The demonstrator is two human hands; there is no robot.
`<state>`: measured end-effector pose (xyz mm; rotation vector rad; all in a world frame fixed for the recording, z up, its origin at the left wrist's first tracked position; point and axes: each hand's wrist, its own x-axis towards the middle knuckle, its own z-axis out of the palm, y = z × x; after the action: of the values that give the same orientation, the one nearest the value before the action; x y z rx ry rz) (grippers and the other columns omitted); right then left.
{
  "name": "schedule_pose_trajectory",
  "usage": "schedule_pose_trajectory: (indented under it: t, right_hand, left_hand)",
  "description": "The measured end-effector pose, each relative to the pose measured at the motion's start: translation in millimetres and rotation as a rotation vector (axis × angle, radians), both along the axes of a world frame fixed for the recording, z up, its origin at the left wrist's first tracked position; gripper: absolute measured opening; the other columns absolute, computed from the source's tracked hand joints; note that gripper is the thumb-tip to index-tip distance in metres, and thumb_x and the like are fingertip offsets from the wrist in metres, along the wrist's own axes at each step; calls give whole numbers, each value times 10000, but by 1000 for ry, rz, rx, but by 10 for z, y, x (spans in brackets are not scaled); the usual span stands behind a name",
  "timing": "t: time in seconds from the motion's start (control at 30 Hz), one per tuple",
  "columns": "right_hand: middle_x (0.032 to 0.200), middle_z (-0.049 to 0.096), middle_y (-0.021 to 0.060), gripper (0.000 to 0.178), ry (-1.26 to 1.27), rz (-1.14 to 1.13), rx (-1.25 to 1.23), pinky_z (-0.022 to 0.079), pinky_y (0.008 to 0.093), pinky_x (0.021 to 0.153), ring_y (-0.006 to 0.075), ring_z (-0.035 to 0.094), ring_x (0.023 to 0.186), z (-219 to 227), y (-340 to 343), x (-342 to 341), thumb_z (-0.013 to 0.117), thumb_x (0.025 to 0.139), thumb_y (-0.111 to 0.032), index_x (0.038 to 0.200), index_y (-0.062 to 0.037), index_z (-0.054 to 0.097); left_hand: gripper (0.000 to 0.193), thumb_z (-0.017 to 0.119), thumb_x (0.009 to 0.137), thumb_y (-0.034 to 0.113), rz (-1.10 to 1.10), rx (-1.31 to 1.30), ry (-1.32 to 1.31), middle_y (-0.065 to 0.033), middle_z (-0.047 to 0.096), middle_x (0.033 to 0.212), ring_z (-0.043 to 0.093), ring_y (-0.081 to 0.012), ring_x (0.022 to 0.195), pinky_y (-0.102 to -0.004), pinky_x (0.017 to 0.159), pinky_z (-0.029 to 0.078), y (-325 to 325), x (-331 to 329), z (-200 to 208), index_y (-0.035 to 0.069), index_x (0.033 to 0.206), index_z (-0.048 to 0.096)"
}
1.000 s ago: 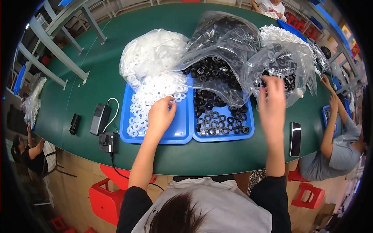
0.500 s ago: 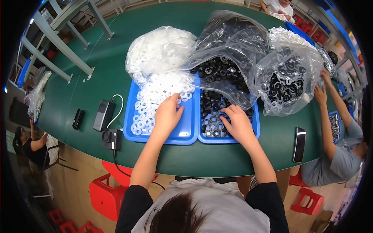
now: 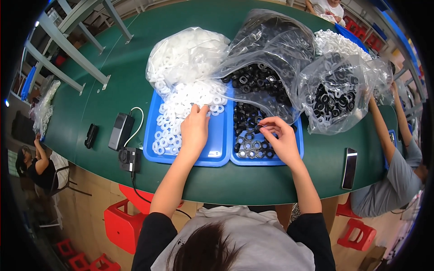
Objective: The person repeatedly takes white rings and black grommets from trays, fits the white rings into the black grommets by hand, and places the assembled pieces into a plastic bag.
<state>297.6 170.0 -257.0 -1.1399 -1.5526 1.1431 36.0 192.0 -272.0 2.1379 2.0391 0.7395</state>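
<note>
My left hand (image 3: 194, 131) is over a blue tray (image 3: 216, 147), its bent fingertips at the edge of a heap of white plastic rings (image 3: 169, 121). What those fingers hold, if anything, is hidden. To the right, my right hand (image 3: 282, 142) pinches a small black ring (image 3: 257, 129) between thumb and fingers. It is just above a second blue tray (image 3: 300, 143) with black rings (image 3: 246, 110) in it; those at its near end show pale centres. White rings spill from a clear bag (image 3: 181, 54), black ones from another bag (image 3: 275, 40).
A bag of mixed black and white rings (image 3: 334, 99) sits right of the trays. A phone (image 3: 349, 168) lies near the table's front edge. Left are a black device (image 3: 121, 131) with a white cable, a charger (image 3: 129, 159) and a black clip-like object (image 3: 91, 136). A co-worker (image 3: 393, 176) works at right.
My right hand has lifted slightly from the black rings and closed on one. My left fingers have shifted a little up at the white heap. The co-worker's arms at right have moved farther away.
</note>
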Motion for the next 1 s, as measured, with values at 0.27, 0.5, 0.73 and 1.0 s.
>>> schedule_pose_trajectory:
  t: [0.27, 0.5, 0.73, 1.0]
  right_hand:
    - [1115, 632, 117, 363, 365, 35, -197, 530, 292, 906, 161, 639, 1001, 22, 30, 34, 641, 893, 42, 1244, 35, 550]
    - [1102, 644, 113, 291, 403, 50, -218, 535, 299, 900, 164, 645, 984, 64, 9, 13, 653, 895, 37, 1180, 49, 597]
    - [1072, 652, 109, 236, 489, 91, -238, 540, 281, 872, 164, 665, 972, -14, -38, -68, 683, 884, 34, 1111, 46, 620]
    - [1030, 644, 102, 208, 520, 94, -234, 548, 283, 863, 170, 671, 957, -47, -94, -177, 671, 893, 45, 1094, 48, 623]
  left_hand:
    - [86, 631, 903, 73, -10, 133, -244, -120, 567, 981, 630, -321, 792, -403, 710, 528, -40, 129, 202, 28, 971, 660]
    - [218, 540, 1012, 124, -377, -242, -1223, -40, 639, 994, 608, -114, 807, -255, 748, 486, -164, 305, 241, 8, 1175, 625]
    - [244, 577, 990, 100, -441, -436, -1462, -37, 620, 1013, 598, -90, 858, -235, 777, 478, -230, 390, 232, 3, 1214, 579]
    - [397, 637, 935, 17, -542, -355, -1469, -67, 609, 1131, 602, -108, 1037, -249, 903, 495, -267, 521, 232, 4, 1317, 529]
